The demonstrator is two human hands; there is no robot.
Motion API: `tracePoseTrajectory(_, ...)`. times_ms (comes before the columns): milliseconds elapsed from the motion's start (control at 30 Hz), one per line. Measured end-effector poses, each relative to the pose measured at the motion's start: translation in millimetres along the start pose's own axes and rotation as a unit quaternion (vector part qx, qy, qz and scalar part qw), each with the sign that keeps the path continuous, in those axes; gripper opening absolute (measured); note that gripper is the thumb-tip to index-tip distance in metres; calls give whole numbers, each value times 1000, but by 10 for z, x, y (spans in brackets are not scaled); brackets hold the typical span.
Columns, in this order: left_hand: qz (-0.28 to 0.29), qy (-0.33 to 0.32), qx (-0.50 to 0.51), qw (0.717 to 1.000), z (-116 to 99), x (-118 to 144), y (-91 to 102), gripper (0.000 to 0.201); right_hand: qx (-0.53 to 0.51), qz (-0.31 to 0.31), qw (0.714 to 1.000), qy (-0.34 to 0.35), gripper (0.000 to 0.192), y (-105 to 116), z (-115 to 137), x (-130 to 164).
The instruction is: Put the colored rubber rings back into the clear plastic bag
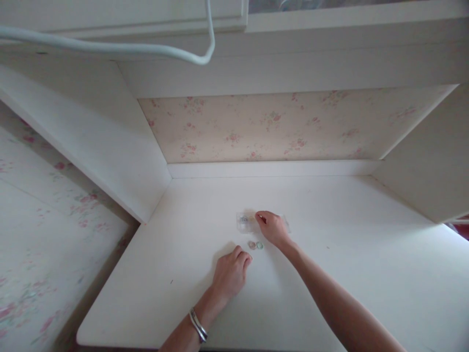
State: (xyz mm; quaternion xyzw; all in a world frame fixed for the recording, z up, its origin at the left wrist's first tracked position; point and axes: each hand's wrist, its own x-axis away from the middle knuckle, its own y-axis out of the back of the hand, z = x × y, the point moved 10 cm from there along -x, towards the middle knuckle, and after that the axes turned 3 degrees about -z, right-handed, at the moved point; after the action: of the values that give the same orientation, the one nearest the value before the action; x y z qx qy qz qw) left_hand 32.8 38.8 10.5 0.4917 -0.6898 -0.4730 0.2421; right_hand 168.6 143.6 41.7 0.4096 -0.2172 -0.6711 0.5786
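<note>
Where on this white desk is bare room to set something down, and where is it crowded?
The desk is bare right of the right hand, up to the side panel, and left of the left hand, toward the front edge. It is crowded only in the middle: the clear packet and two small round pieces lie between the hands.

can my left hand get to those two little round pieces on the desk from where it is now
Probably yes. The left hand rests on the white desk just short of the two round pieces, with only bare surface between them; the right hand sits behind them.
</note>
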Motion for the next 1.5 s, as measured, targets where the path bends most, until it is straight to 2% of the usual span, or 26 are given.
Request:
tracePoseTrajectory(200, 0, -7, 0, 1000, 12, 9, -37, 24, -104, -47, 989, -92, 38, 105, -298, 300)
tracePoseTrajectory(333, -14, 6, 62, 998, 72, 4, 0, 21, -174, -57, 971, -156, 45, 44, -450, 604)
tracePoseTrajectory(433, -34, 24, 119, 992, 118, -77, 107, 23, -188, -71, 963, -179, 45, 34, -491, 739)
tracePoseTrajectory(533, -63, 23, 134, 989, 121, -269, 264, 24, -184, -73, 965, -174, 44, 44, -472, 759)
tracePoseTrajectory(700, -83, 6, 79, 993, 105, -747, 403, 23, -174, -58, 973, -137, 43, 35, -403, 717)
tracePoseTrajectory(867, -78, -6, 34, 996, 103, -1125, 340, 21, -176, -65, 974, -125, 40, 25, -413, 704)
tracePoseTrajectory(1000, -59, -5, 22, 998, 106, -1260, 242, 21, -177, -71, 974, -126, 41, 31, -437, 688)
tracePoseTrajectory(1100, -64, -11, 47, 997, 130, -1237, 266, 23, -180, -71, 972, -130, 43, 43, -458, 680)
tracePoseTrajectory(1267, -130, 11, 112, 985, 279, -937, 516, 26, -181, -62, 973, -129, 44, 19, -471, 660)
tracePoseTrajectory(1367, -114, 19, 152, 982, 283, -702, 522, 27, -171, -57, 975, -131, 40, -5, -471, 646)
tracePoseTrajectory(1500, -80, 17, 185, 979, 184, -472, 405, 27, -168, -59, 975, -132, 37, 0, -453, 636)
